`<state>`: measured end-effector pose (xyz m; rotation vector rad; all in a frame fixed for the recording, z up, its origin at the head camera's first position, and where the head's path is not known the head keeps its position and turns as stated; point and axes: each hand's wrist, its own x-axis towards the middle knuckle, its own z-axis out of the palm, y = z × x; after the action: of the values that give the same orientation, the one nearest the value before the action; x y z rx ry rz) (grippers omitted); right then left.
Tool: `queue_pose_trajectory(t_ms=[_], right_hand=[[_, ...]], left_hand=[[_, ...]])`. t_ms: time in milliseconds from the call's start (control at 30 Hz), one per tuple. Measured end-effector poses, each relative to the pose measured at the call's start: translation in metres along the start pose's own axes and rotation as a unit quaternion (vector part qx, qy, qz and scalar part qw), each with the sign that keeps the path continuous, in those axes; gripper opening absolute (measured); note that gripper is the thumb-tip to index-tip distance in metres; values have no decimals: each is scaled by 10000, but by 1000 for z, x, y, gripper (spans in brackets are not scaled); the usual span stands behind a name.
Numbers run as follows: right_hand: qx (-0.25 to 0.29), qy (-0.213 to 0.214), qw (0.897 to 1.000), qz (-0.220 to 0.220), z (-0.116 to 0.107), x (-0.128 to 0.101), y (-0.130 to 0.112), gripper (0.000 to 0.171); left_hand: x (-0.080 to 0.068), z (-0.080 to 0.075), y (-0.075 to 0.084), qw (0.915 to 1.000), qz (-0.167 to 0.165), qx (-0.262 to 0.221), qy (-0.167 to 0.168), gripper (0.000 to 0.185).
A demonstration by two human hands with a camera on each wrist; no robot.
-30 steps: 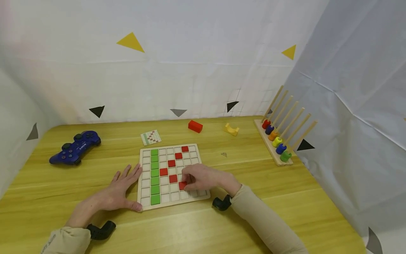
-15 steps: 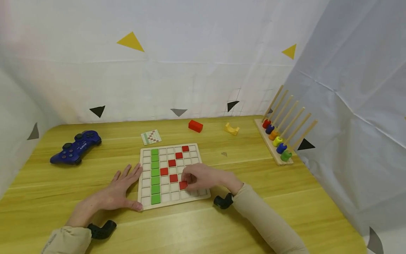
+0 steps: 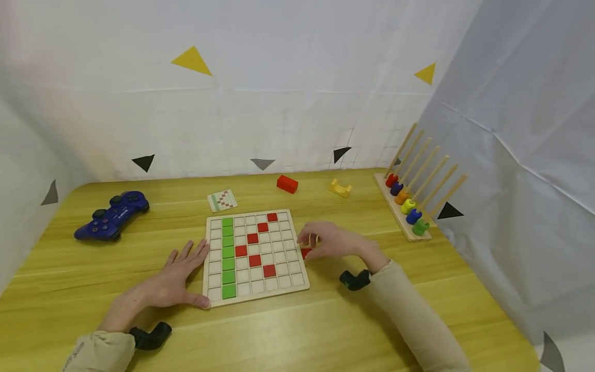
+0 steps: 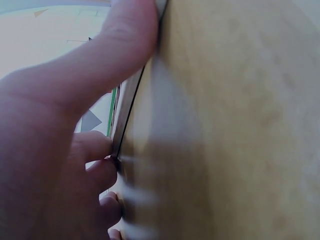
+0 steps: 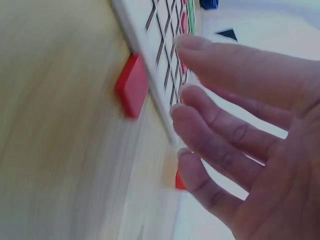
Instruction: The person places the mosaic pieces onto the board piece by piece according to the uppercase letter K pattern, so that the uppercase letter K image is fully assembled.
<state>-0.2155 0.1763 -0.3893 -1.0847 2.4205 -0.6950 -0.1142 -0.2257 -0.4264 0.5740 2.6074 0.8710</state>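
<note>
The wooden grid board (image 3: 302, 267) lies flat on the table, with a column of green tiles (image 3: 228, 252) and several red tiles (image 3: 269, 270) set in its squares. Spread fingers of my left hand (image 3: 172, 284) rest along the board's left edge, the thumb at its near corner. Just past the right edge, my right hand (image 3: 332, 241) hovers over a loose red tile (image 3: 306, 252), partly hidden by it in the head view. The right wrist view shows this red tile (image 5: 132, 87) lying against the board, apart from the loosely bent fingers.
Behind the board lie a small pattern card (image 3: 222, 200), a red block (image 3: 287, 184) and a yellow arched block (image 3: 341, 188). A blue game controller (image 3: 111, 216) sits at the left. On the right stands a peg rack (image 3: 403, 219) with coloured beads.
My right hand has let go of the red tile in the lower part of the board and moved right, off the board. The left hand has stayed put.
</note>
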Motion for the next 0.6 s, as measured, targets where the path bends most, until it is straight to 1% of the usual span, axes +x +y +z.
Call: queue_pose_trajectory(t_ms=[200, 400, 600], right_hand=[[-96, 43, 9998, 182, -5, -8, 15, 30], [-198, -39, 9996, 202, -3, -6, 20, 26], [-380, -107, 9988, 278, 4, -2, 21, 30]], left_hand=[[0, -2, 1, 10000, -9, -5, -7, 126], [0, -3, 1, 10000, -24, -1, -15, 126], [0, -1, 1, 10000, 44, 44, 7, 127]])
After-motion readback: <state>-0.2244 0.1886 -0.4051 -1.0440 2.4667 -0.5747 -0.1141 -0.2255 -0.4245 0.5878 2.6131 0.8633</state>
